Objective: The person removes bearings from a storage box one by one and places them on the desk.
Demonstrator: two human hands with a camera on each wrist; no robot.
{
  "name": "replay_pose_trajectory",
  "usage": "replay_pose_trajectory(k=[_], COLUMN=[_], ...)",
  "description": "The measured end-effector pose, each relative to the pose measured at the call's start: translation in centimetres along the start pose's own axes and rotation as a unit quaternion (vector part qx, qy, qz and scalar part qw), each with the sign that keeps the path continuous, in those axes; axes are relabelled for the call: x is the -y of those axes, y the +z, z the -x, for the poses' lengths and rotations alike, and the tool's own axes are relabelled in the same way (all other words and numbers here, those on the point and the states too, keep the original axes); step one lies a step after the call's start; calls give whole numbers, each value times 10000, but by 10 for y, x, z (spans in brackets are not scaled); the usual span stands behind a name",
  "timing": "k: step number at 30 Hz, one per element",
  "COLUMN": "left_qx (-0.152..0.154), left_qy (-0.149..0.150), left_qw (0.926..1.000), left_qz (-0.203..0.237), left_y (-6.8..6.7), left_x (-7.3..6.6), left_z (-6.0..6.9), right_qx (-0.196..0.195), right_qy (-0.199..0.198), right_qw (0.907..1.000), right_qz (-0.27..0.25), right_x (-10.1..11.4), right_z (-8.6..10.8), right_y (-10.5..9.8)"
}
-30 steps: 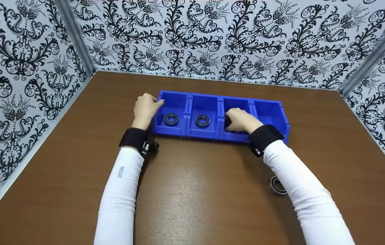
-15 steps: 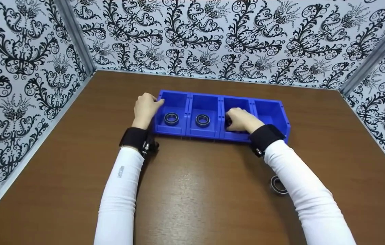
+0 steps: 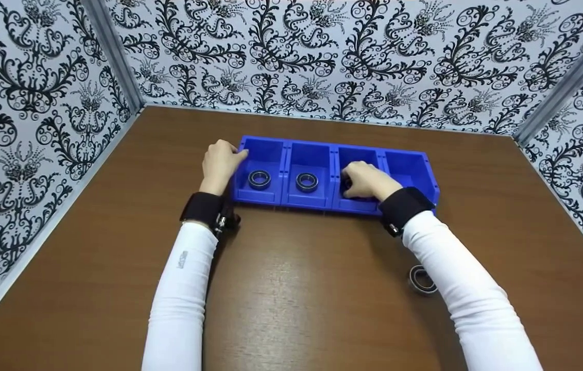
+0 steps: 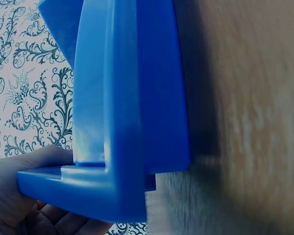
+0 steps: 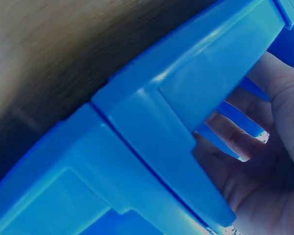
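A blue bin row [image 3: 308, 202] with several compartments stands on the brown table. My left hand [image 3: 220, 164] grips its left end wall, thumb over the rim and fingers outside; the left wrist view shows the thumb and fingers on either side of the wall. My right hand [image 3: 367, 180] reaches into the second compartment from the right, fingers curled down round a dark ball bearing [image 3: 346, 183], which is mostly hidden. One bearing [image 3: 259, 180] lies flat in the leftmost compartment, another bearing [image 3: 306, 182] in the one beside it.
Another bearing [image 3: 422, 280] lies on the table [image 3: 291, 288], partly covered by the right forearm. The rightmost compartment [image 3: 406, 167] shows bare blue walls. Patterned walls [image 3: 322, 62] enclose the table at the back and sides.
Both hands stay nearly where they were. The right wrist and forearm shift very slightly to the right, showing a little more of the bearing on the table.
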State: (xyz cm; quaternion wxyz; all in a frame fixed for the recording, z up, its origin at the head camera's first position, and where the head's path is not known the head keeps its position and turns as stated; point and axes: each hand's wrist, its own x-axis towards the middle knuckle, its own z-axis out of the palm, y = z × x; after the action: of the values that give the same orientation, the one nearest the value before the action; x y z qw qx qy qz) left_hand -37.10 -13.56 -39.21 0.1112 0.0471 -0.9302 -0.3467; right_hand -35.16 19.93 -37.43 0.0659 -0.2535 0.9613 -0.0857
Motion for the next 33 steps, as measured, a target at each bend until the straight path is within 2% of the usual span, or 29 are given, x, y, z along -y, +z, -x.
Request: replay_pose_trajectory(k=[11, 24, 33], left_qx=[13, -25, -5], left_qy=[17, -1, -21], left_qw=[10000, 10000, 10000], left_qz=[34, -38, -21], left_y=[1, 1, 0], left_x=[1, 2, 0], left_z=[1, -2, -1], right_qx=[53, 2, 60], right_qy=[90, -90, 53], right_qw=[9999, 9998, 9998], right_qz=[-114, -161, -195], right_x=[1, 4, 5], right_z=[3, 6, 8], right_y=[-5, -17, -22])
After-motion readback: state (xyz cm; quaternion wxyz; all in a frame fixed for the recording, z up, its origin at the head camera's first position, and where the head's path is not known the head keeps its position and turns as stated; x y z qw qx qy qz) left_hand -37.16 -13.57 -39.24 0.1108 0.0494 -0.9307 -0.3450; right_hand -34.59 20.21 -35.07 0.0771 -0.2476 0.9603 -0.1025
